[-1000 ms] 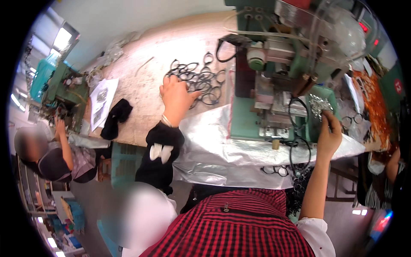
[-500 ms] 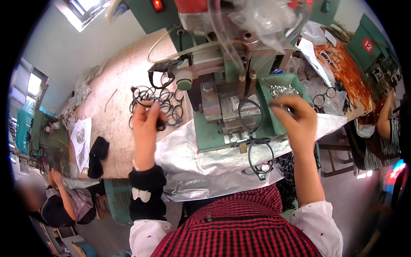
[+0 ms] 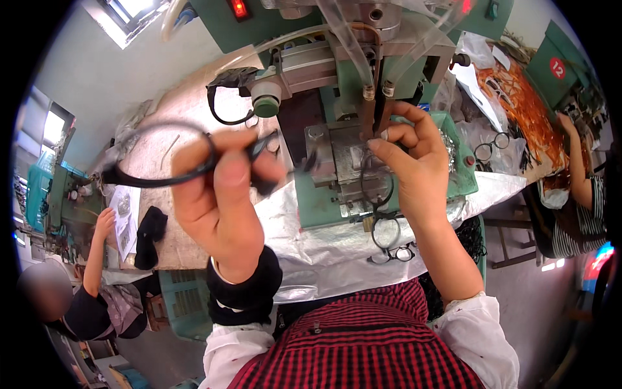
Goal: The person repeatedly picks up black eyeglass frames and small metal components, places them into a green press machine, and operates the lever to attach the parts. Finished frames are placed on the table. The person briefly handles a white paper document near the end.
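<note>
My left hand (image 3: 223,204), raised above the left side of the table and close to the camera, grips a black eyeglass frame (image 3: 152,183), blurred by motion. My right hand (image 3: 418,162) is at the machine's fixture (image 3: 346,155), just under two upright metal rods (image 3: 367,113). Its thumb and fingertips are pinched together; whatever is between them is too small to make out. Another dark eyeglass frame (image 3: 377,207) hangs at the fixture's front, one rim up against the metal block, the other over the silver sheet.
Right of the fixture stands a green tray (image 3: 463,188) of small shiny metal parts (image 3: 447,146). A silver sheet (image 3: 311,259) covers the table's front edge. Round glasses (image 3: 392,254) lie on it. A black cloth (image 3: 150,236) lies at left. Other people (image 3: 97,279) work at both sides.
My left hand has come up from the pile of frames toward the camera, with an eyeglass frame in it. My right hand has moved left from the green tray to the fixture beneath the rods.
</note>
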A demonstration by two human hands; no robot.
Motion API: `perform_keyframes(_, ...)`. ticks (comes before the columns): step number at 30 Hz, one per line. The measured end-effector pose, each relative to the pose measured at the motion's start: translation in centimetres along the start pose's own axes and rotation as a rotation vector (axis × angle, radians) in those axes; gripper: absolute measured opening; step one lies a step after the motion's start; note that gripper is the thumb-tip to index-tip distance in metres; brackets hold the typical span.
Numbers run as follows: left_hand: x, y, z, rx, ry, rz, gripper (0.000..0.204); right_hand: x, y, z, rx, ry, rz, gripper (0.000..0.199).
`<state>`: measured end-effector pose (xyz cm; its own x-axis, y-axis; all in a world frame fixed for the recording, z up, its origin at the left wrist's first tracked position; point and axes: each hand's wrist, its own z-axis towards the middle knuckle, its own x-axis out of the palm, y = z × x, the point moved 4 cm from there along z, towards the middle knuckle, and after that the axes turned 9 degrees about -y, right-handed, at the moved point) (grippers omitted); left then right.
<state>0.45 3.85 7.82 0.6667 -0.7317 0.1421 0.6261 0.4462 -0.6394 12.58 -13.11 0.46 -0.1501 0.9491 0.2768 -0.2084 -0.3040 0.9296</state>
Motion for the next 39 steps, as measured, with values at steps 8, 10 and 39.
perform_keyframes(8,2.8,-1.4,-2.0,-0.643,0.418,-0.220,0.027,-0.8,3.7,-1.9,0.072,0.133,-0.039,0.056)
perform_keyframes(10,4.0,-1.0,-5.7,-1.213,0.493,-0.363,0.035,-1.3,2.9,-0.4,0.022,0.241,-0.143,0.055)
perform_keyframes(39,-13.6,0.1,-2.0,-0.166,-0.234,0.530,0.010,-13.5,-5.5,-0.4,-0.226,-0.254,-0.776,0.012)
